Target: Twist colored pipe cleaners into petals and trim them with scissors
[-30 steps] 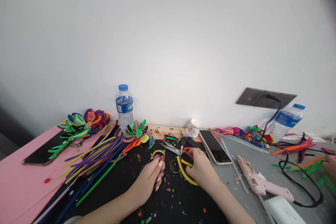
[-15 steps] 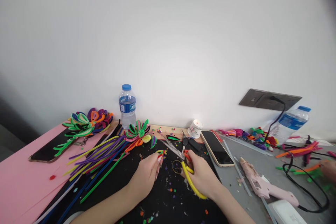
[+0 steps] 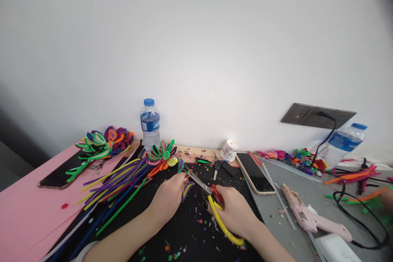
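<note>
My left hand (image 3: 170, 196) is closed around a small piece of pipe cleaner (image 3: 187, 189) in yellow and purple, which sticks out at the fingertips. In my right hand (image 3: 231, 208) are scissors (image 3: 201, 184) with orange and yellow handles. The blades point up and left, and their tips lie just above my left fingertips. Whether they touch the piece is hard to tell. Beneath both hands is a black mat (image 3: 196, 237) strewn with colourful scraps. A green and pink pipe cleaner flower (image 3: 164, 152) lies behind my left hand.
A bundle of pipe cleaners (image 3: 119, 184), a bottle (image 3: 150, 125) and a phone (image 3: 61, 170) are at left. Farther right are a paper cup (image 3: 229, 150), another phone (image 3: 255, 174), a glue gun (image 3: 313, 215) with a black cord and another person's hand (image 3: 387, 197).
The scissor blades have swung closer to my left fingertips. My left hand has shifted slightly left, and the piece in it now points down and right.
</note>
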`<act>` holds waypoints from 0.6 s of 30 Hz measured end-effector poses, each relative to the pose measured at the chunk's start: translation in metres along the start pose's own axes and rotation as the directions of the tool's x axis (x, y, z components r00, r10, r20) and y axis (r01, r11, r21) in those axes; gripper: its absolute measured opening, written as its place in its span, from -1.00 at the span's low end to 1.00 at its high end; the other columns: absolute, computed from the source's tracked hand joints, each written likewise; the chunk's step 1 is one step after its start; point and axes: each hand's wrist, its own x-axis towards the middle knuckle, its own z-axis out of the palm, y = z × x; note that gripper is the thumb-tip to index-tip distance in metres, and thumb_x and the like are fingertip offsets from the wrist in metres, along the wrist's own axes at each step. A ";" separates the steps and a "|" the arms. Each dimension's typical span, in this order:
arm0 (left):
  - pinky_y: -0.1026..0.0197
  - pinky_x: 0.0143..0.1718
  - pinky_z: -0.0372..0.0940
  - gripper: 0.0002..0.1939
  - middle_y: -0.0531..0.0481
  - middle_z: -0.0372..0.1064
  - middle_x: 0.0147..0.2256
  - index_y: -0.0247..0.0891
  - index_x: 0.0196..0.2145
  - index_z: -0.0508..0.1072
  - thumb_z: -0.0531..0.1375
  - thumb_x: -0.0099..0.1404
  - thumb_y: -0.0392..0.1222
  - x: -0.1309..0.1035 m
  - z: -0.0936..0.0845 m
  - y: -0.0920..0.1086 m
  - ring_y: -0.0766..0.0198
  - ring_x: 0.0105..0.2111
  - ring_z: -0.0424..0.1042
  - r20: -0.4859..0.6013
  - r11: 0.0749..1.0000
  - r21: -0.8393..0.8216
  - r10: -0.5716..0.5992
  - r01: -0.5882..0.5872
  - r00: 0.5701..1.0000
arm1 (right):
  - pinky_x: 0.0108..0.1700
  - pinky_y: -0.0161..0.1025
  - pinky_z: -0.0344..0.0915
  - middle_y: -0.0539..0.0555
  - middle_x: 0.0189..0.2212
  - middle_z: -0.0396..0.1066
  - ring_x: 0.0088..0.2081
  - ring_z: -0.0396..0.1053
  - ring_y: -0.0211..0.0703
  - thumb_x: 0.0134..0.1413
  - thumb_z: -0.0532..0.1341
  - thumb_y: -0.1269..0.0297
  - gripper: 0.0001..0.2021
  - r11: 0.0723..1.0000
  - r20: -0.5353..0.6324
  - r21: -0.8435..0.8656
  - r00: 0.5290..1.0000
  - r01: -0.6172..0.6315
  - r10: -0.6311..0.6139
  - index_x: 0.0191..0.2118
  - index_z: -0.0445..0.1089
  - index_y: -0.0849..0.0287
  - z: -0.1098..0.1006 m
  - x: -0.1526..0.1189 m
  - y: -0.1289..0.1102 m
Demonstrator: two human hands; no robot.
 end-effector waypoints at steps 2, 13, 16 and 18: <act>0.26 -0.43 0.15 -0.77 -0.03 0.30 -0.44 -0.25 -0.39 0.23 -0.17 0.26 -0.37 0.001 0.001 0.000 0.25 -0.47 0.30 0.007 0.999 0.032 -0.006 0.005 1.000 | -0.53 -0.35 -0.17 -0.03 -0.59 0.26 -0.56 0.10 -0.28 -0.13 0.17 0.14 -0.78 1.000 -0.004 -0.013 1.000 -0.013 0.013 -0.55 0.17 0.16 0.001 -0.001 -0.001; 0.25 -0.38 0.21 -0.76 -0.07 0.37 -0.40 -0.27 -0.37 0.27 -0.16 0.29 -0.37 0.004 0.002 0.000 0.19 -0.38 0.40 0.062 0.964 0.263 -0.046 0.028 0.997 | -0.55 -0.36 -0.13 0.02 -0.58 0.29 -0.56 0.16 -0.25 -0.12 0.16 0.04 -0.73 0.994 0.040 0.029 0.994 -0.107 0.105 -0.53 0.27 0.17 0.007 -0.009 -0.006; 0.24 -0.32 0.22 -0.76 -0.09 0.38 -0.35 -0.27 -0.34 0.28 -0.15 0.28 -0.41 0.006 0.002 0.000 0.18 -0.32 0.40 0.098 0.962 0.274 -0.049 0.021 0.994 | -0.55 -0.36 -0.12 0.03 -0.57 0.29 -0.56 0.16 -0.26 -0.10 0.15 0.04 -0.72 0.992 0.056 0.044 0.992 -0.120 0.117 -0.53 0.29 0.18 0.005 -0.009 -0.008; 0.23 -0.30 0.22 -0.76 -0.09 0.38 -0.33 -0.27 -0.33 0.27 -0.14 0.26 -0.43 0.006 0.002 0.000 0.17 -0.29 0.40 0.116 0.961 0.276 -0.054 0.020 0.992 | -0.55 -0.37 -0.11 0.03 -0.57 0.29 -0.55 0.16 -0.26 -0.09 0.14 0.05 -0.72 0.991 0.061 0.051 0.991 -0.122 0.119 -0.53 0.29 0.18 0.005 -0.008 -0.009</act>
